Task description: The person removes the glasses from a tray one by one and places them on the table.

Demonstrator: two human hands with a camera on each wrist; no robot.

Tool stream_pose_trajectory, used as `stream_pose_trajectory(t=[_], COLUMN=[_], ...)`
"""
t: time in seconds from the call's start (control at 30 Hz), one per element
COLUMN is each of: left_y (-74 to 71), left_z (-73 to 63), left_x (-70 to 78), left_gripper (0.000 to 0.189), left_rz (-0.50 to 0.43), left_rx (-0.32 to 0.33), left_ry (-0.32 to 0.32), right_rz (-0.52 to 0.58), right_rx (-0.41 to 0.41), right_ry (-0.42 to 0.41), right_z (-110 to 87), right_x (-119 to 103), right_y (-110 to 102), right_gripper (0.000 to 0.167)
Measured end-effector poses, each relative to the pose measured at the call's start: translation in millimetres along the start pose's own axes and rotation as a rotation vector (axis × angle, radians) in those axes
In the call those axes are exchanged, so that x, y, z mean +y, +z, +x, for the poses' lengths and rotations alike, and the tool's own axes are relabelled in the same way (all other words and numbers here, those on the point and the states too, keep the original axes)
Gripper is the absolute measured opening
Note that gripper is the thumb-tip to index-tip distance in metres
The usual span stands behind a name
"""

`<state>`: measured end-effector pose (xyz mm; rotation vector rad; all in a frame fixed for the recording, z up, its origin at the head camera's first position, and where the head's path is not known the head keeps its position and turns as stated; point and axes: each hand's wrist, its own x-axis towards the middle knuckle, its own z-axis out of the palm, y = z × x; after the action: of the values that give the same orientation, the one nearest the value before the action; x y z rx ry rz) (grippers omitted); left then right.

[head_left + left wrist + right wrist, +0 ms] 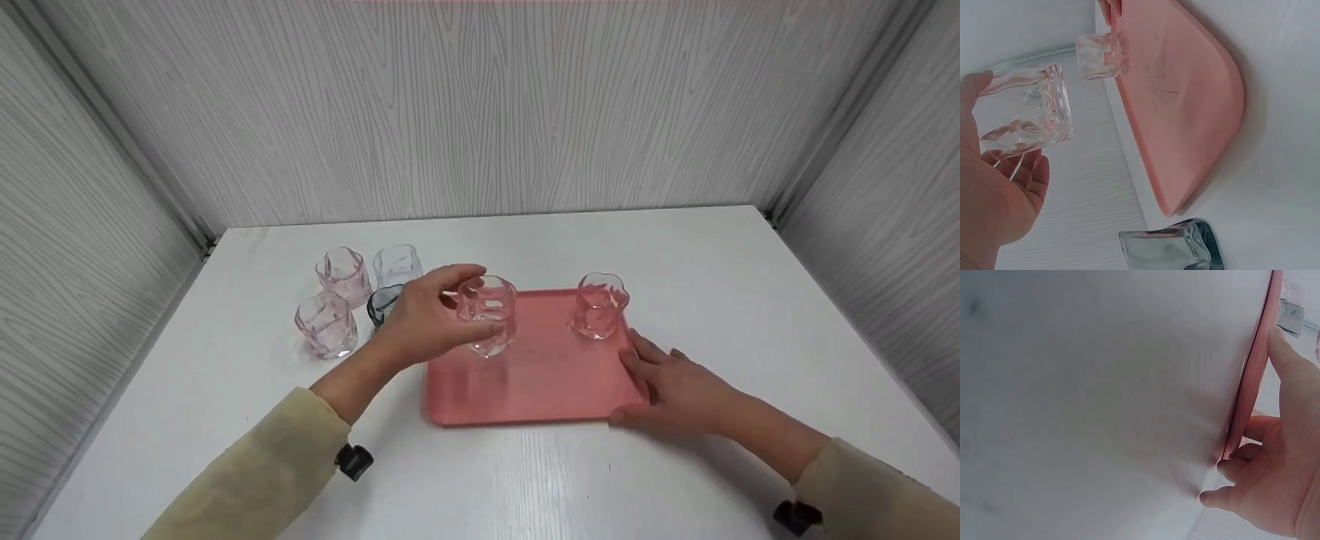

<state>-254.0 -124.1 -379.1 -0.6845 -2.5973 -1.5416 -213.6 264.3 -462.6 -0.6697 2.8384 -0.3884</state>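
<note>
A clear faceted glass (487, 315) is held by my left hand (431, 319), thumb on the near side and fingers round the far side. In the left wrist view that glass (1024, 109) is off the pink tray (1185, 95), over its left part. My right hand (675, 390) grips the near right corner of the tray (540, 375), thumb at the front edge and fingers on the right edge. The right wrist view has the thumb against the tray rim (1252, 377). Another clear glass (598, 307) stands upright near the tray's right edge.
Left of the tray stand two pinkish clear glasses, one behind (345, 276) and one nearer (327, 326), a clear glass (396, 262), and a dark grey glass (381, 304) partly hidden by my left hand. A white wood-grain panel (487, 112) rises behind the white table (525, 480).
</note>
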Motion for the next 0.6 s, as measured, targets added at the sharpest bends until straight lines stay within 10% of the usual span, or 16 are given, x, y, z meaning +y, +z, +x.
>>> stream_pose_trajectory(t=[0.6], left_y=[-51.7], left_z=[-44.4], left_x=[-31.2], left_gripper=[0.073], left_rz=[0.095], left_rx=[0.092], left_ry=[-0.069], right_rz=[0.003], right_rx=[0.001], right_ry=[-0.013], right_z=[-0.6], right_x=[3.7], right_y=[1.2], right_gripper=[0.117])
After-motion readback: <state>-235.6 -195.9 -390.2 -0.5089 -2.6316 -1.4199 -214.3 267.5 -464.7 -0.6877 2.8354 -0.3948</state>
